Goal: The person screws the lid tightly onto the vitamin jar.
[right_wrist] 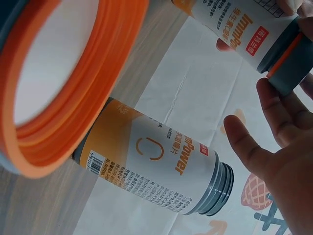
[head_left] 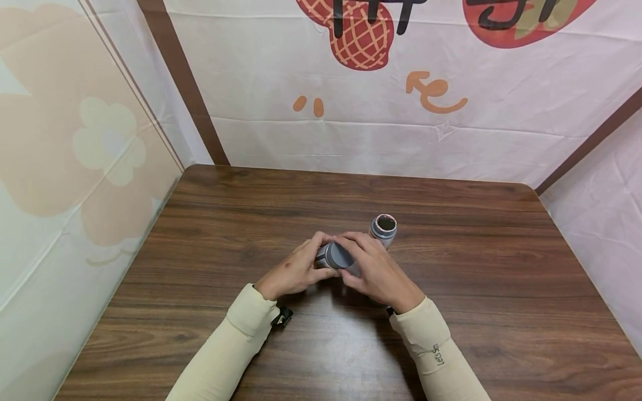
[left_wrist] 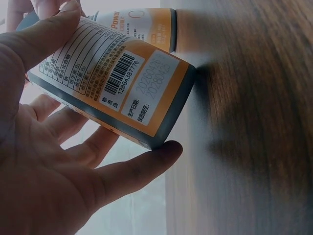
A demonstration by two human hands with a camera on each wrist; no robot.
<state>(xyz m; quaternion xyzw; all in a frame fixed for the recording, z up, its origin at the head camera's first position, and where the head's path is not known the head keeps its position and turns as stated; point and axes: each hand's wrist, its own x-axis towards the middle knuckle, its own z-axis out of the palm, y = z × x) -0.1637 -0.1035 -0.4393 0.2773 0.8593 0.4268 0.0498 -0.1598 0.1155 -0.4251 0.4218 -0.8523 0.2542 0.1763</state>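
My left hand (head_left: 296, 267) holds a tilted white-and-orange vitamin bottle (left_wrist: 117, 83), thumb on one side and fingers round the other. Its dark grey cap (head_left: 341, 255) sits on the end towards my right hand (head_left: 377, 270). The right fingers and thumb are curled about that cap. In the right wrist view an orange ring shows where the cap (right_wrist: 293, 66) meets the bottle. Close by stands a second, similar bottle (head_left: 384, 236), upright and uncapped, with its grey threaded neck (right_wrist: 217, 191) bare.
A loose cap with an orange threaded inside (right_wrist: 132, 54) looms close to the right wrist camera, its opening visible. All of this is over a brown wood-grain table (head_left: 451, 234). Printed white cloth (head_left: 251, 72) hangs behind the table and at its sides.
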